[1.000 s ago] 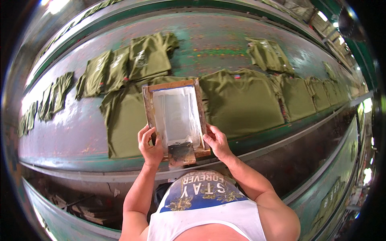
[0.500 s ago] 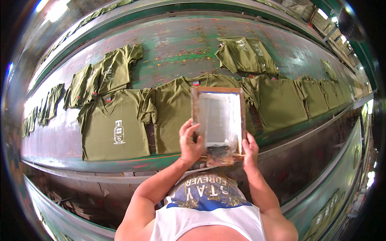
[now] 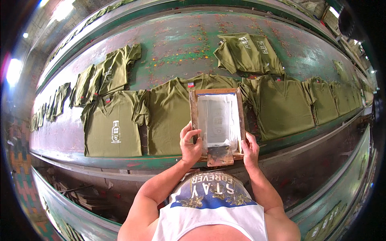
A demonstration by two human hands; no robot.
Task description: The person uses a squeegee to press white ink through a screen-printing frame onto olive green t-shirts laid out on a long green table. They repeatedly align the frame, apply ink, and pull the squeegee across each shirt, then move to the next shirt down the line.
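A wooden-framed printing screen [image 3: 194, 110] is over the middle olive-green T-shirt [image 3: 168, 116]; I cannot tell whether it touches the cloth. My left hand [image 3: 190, 143] grips its left side near the close end, fingers bent along the wood. On the opposite side, my right hand [image 3: 251, 151] has thumb and fingers around the edge. A squeegee [image 3: 220, 157] with a wooden handle rests inside the frame's near end, beside white ink. The pale mesh shows a faint bottle-shaped pattern. To the left lies a T-shirt [image 3: 94, 134] bearing a white gas-cylinder print.
The long, paint-speckled green table [image 3: 177, 48] curves across the view. More olive shirts [image 3: 283, 110] line its near edge to the right. Folded-over printed shirts [image 3: 249, 52] lie farther back. Another table [image 3: 72, 209] stands behind me, across a gap holding scrap pieces [image 3: 88, 197].
The screen was blurred by motion and now looks sharp and steadier, with its pattern visible. Both hands keep their hold. My view has shifted slightly.
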